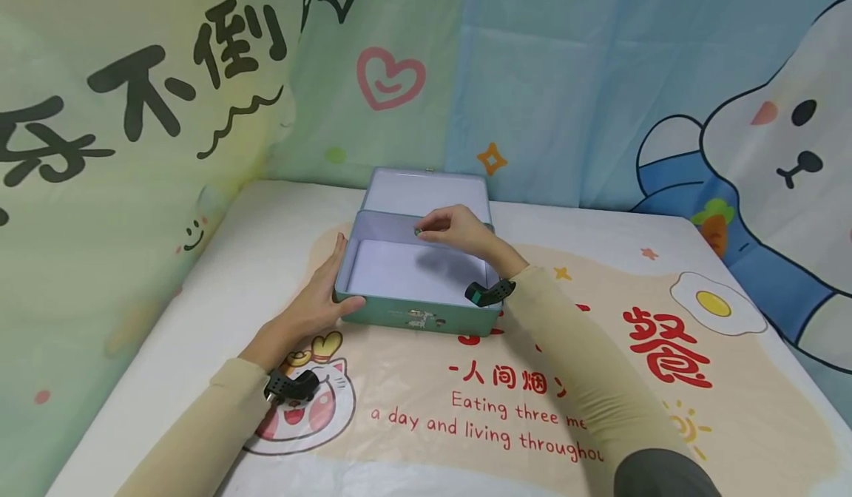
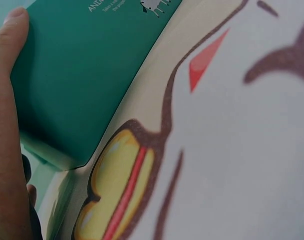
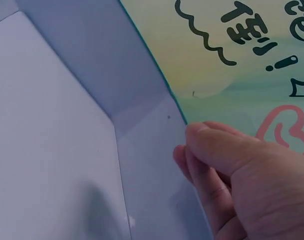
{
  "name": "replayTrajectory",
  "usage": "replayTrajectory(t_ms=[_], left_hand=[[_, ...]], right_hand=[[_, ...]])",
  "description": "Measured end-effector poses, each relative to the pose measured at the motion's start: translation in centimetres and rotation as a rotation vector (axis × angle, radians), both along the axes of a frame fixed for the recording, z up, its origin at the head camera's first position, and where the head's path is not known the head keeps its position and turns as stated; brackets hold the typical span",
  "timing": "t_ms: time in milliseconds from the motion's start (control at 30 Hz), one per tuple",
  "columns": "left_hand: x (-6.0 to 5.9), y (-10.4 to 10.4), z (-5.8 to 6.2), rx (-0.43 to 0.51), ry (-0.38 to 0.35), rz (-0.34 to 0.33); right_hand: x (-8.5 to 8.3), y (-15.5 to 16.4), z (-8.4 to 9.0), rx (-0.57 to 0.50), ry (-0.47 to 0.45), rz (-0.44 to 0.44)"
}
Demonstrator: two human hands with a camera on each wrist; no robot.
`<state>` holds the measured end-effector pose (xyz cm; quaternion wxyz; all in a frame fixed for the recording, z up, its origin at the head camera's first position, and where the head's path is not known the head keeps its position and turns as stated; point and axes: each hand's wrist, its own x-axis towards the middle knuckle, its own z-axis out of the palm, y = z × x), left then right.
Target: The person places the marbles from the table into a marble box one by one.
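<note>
The open tin box (image 1: 418,279) lies long side across, lid backward, left hand (image 1: 324,295) flat against its end, while the right hand (image 1: 459,231) pinches something small and green that only the head view shows.

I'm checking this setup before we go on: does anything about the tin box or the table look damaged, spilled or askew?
Nothing stands out. The green tin box sits flat on the printed table cover, lid open and leaning back. The left hand rests flat against its left side; the right hand pinches something small and greenish above the bare inside. No dents or spills show.
</note>
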<state>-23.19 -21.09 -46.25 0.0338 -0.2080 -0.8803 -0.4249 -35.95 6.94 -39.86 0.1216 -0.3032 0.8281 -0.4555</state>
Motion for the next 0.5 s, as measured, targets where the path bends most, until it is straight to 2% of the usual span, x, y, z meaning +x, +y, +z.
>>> replayTrajectory(t_ms=[200,500], left_hand=[[0.06,-0.02,0.06,0.0,0.006,0.0],[0.07,-0.08,0.3,-0.004,-0.004,-0.006]], right_hand=[[0.0,-0.17,-0.39,0.049,-0.001,-0.007],[0.04,-0.47,-0.78,0.252,0.036,0.024]])
